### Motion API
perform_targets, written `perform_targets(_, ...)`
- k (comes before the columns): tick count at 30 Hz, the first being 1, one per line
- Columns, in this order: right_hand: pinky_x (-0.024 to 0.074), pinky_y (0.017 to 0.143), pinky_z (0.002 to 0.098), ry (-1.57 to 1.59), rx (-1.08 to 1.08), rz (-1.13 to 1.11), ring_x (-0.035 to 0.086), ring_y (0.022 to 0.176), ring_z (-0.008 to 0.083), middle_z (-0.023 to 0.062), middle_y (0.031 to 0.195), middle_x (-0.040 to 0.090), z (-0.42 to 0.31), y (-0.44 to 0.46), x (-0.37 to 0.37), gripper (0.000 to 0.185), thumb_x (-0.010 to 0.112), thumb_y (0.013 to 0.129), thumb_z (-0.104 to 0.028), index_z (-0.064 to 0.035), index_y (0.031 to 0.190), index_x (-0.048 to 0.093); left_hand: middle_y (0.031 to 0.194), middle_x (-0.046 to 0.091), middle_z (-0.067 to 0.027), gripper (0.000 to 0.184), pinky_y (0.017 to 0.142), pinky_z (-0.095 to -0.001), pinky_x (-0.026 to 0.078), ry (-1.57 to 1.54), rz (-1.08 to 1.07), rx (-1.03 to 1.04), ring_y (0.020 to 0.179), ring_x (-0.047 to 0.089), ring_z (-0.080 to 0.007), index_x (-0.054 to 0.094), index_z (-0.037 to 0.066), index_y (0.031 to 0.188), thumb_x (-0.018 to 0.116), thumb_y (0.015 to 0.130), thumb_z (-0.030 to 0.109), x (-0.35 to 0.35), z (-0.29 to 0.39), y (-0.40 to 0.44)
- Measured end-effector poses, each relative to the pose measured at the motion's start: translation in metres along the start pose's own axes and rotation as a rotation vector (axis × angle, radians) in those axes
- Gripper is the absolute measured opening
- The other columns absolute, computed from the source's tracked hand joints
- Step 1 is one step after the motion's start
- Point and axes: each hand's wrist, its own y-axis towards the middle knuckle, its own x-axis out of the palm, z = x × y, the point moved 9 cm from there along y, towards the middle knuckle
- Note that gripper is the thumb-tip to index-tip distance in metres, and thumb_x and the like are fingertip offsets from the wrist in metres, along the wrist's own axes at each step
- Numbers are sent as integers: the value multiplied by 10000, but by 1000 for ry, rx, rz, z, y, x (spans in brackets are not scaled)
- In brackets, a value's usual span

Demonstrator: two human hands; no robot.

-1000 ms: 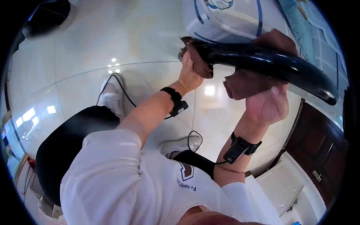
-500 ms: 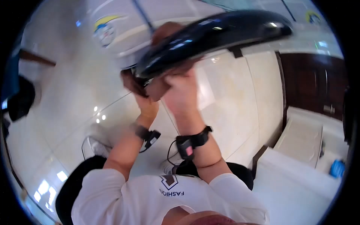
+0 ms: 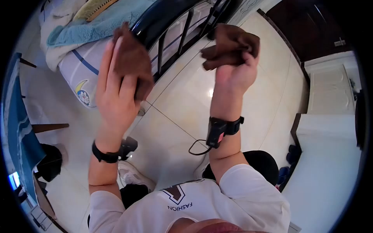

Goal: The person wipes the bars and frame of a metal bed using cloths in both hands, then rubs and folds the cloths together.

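My left hand (image 3: pixel 116 91) holds a brown cloth (image 3: pixel 134 62); the cloth lies against and between its rather straight fingers. Just beyond it is the glossy black bed rail (image 3: pixel 163 17), and whether the cloth touches the rail I cannot tell. My right hand (image 3: pixel 239 75), apart from the left and palm up, grips a second crumpled brown cloth (image 3: pixel 233 44) above the tiled floor. Its fingers are partly hidden by the folds. Both wrists wear black straps with small devices.
The bed carries a blue blanket (image 3: pixel 105 29), a brush (image 3: pixel 95 11) and a pale sheet (image 3: pixel 79 72). At the left stands a table with a blue cloth (image 3: pixel 23 128). A dark door (image 3: pixel 311 31) and white cabinet (image 3: pixel 330 89) are on the right, with slippers (image 3: pixel 285 171) below.
My hands were close together at the curved black rail and have moved apart, each with a brown cloth. The view has shifted, bringing more of the bed and its bars into sight.
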Motion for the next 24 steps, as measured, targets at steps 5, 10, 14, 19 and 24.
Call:
perform_targets(5, 510, 852, 354, 217, -76, -484, 575, 955, 199, 131, 1125, 553, -13, -7, 67, 319, 312, 967, -125, -32, 1206, 501, 1437, 478, -125, 486, 1035, -395, 438, -5, -144, 137, 1322, 458, -353, 616, 51, 1175, 690, 697, 4, 15, 16, 68)
perform_targets(10, 340, 1095, 396, -403, -85, -309, 456, 1298, 363, 207, 1384, 488, 111, -99, 75, 534, 541, 915, -38, -12, 1425, 386, 1397, 498, -174, 547, 1014, -395, 434, -228, -135, -50, 1235, 510, -389, 496, 47, 1368, 673, 852, 87, 25, -13, 75)
perform_targets(14, 438, 954, 427, -573, -146, -402, 562, 1083, 405, 199, 1175, 591, 140, -100, 43, 492, 578, 858, 20, -31, 1332, 456, 1311, 542, -235, 487, 981, -414, 446, -134, -128, -212, 1172, 544, -417, 502, 9, 1328, 671, 893, 148, 29, -19, 66)
perform_targets(19, 459, 938, 406, -883, 1, -746, 568, 1088, 407, 215, 1158, 592, 184, -111, -4, 462, 540, 864, 64, -9, 1307, 433, 1277, 560, -247, 478, 970, -429, 449, -73, -93, -208, 1152, 550, -435, 504, -15, 1303, 676, 889, 151, 31, -24, 62)
perform_targets(24, 481, 917, 357, -704, 93, -645, 614, 996, 256, 129, 1125, 611, 201, -109, -29, 388, 517, 936, -6, -35, 1313, 428, 1284, 557, -252, 487, 968, -432, 453, -71, -91, -217, 1151, 551, -441, 501, -24, 1304, 682, 888, 153, 29, -25, 60)
